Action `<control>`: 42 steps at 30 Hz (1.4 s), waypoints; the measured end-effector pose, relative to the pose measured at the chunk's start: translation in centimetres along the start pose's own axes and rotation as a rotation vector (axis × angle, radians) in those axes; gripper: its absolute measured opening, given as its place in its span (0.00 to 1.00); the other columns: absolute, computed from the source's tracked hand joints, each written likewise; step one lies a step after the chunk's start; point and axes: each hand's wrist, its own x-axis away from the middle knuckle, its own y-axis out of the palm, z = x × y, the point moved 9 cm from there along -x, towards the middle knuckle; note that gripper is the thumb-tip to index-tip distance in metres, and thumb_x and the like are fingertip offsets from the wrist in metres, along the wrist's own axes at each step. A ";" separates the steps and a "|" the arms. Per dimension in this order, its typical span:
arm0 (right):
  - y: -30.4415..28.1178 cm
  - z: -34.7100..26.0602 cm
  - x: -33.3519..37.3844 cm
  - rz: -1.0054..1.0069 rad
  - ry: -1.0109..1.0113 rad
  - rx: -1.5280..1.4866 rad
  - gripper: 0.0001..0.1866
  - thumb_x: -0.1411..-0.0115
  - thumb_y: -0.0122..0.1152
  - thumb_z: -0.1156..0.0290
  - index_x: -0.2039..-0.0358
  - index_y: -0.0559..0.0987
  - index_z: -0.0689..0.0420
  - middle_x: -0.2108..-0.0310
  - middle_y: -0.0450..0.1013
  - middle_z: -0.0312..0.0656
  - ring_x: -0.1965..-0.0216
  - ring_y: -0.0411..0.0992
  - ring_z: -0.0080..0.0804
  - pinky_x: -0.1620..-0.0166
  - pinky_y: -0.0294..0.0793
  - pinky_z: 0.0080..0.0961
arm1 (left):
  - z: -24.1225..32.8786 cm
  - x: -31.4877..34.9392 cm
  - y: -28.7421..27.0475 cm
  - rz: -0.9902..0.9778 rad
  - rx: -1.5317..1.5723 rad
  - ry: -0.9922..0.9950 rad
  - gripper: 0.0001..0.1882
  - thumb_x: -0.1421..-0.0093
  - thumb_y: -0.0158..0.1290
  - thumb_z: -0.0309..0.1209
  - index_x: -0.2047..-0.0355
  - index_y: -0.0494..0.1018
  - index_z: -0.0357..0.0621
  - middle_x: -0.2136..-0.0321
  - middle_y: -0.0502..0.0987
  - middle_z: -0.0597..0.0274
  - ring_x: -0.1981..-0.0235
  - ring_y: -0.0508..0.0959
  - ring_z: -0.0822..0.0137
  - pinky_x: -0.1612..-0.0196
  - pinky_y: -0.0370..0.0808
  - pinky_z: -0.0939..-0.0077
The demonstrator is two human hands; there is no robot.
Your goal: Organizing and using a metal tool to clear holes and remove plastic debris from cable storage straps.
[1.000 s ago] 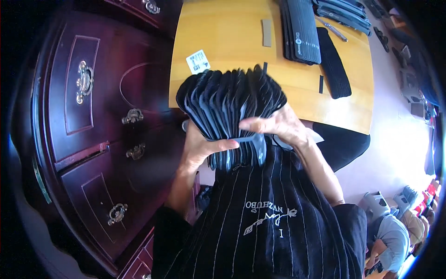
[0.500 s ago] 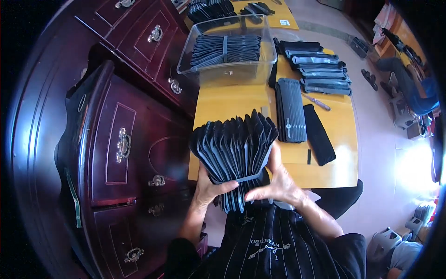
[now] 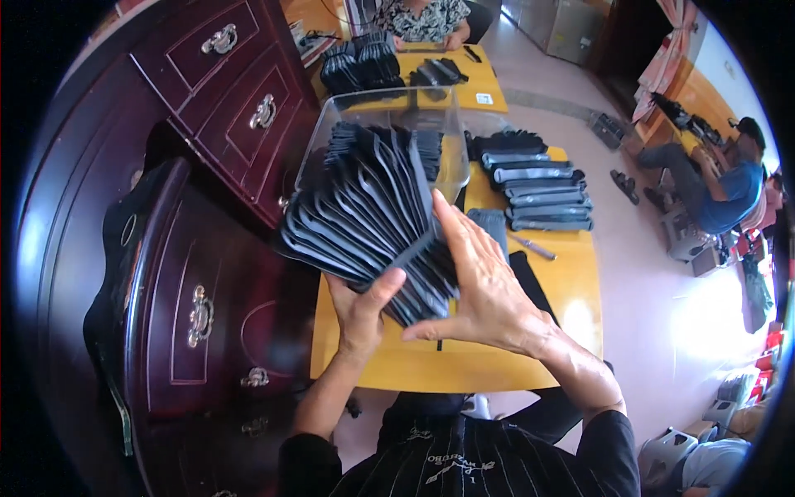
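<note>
Both my hands hold a thick fanned bundle of flat black fabric strips (image 3: pixel 356 211), tilted to the left above the table. A grey band (image 3: pixel 414 251) wraps its narrower lower part. My left hand (image 3: pixel 362 308) grips the bundle from below, its thumb over the front near the band. My right hand (image 3: pixel 494 286) is closed along the right side, fingers up the edge and thumb below. Just behind the bundle stands a clear plastic bin (image 3: pixel 460 149) with more black strips (image 3: pixel 429 149) in it, partly hidden by what I hold.
On the yellow table (image 3: pixel 464 369) lie a row of folded dark straps (image 3: pixel 542 186), a partly covered stack of grey strips (image 3: pixel 491 224) and a slim tool (image 3: pixel 534 247). Dark red drawers (image 3: pixel 207 199) flank the left. One person (image 3: pixel 422 21) sits beyond, another (image 3: pixel 733 190) at right.
The bundle has moved up, left and away from my body, toward the bin, and now leans left. Both hands moved with it, and the view has shifted to show a person at the far table.
</note>
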 end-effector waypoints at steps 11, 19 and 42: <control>-6.9 5.1 -12.3 0.195 -0.224 0.237 0.58 0.66 0.74 0.55 0.36 0.55 0.62 0.49 0.65 0.58 0.45 0.65 0.53 0.41 0.63 0.43 | 1.2 -9.9 6.6 -0.332 -0.191 0.294 0.31 0.35 0.50 0.38 0.37 0.51 0.44 0.40 0.59 0.62 0.40 0.59 0.68 0.36 0.52 0.69; -6.4 13.9 -22.9 0.116 -0.011 0.613 0.62 0.67 0.76 0.53 0.33 0.50 0.52 0.38 0.56 0.50 0.39 0.57 0.55 0.40 0.56 0.56 | -2.8 -11.5 4.1 -0.422 -1.494 0.686 0.31 0.39 0.53 0.46 0.39 0.63 0.45 0.40 0.64 0.56 0.36 0.58 0.54 0.35 0.50 0.57; -0.2 25.5 -33.0 0.001 -0.156 0.504 0.60 0.75 0.73 0.59 0.35 0.59 0.48 0.46 0.65 0.52 0.44 0.64 0.53 0.38 0.64 0.38 | -6.1 -11.9 2.0 -0.297 -1.534 0.814 0.24 0.47 0.60 0.29 0.48 0.73 0.46 0.44 0.70 0.65 0.43 0.65 0.58 0.47 0.61 0.59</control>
